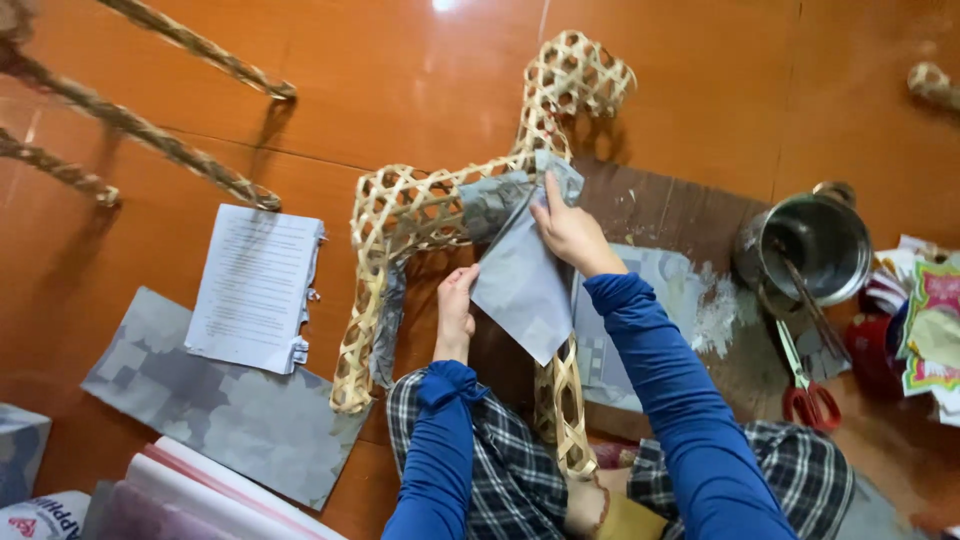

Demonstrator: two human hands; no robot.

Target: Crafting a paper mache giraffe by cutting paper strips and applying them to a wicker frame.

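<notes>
A woven bamboo animal frame (420,205) with open lattice legs and a long neck lies on the orange floor in front of my knees. A grey sheet of paper (520,285) is draped over its body. My right hand (568,228) presses the sheet's upper edge against the frame near the base of the neck. My left hand (456,305) pinches the sheet's lower left edge beside a hind leg. Both sleeves are blue. Other grey paper pieces (495,200) are stuck on the frame's back.
A stack of printed white pages (255,285) and a large grey sheet (220,405) lie to the left. A metal pot (815,240) holding a stick stands at the right on a brown board (650,210), with red-handled scissors (805,385) and colourful papers (930,325) nearby. Wrapped stick frames (150,135) lie top left.
</notes>
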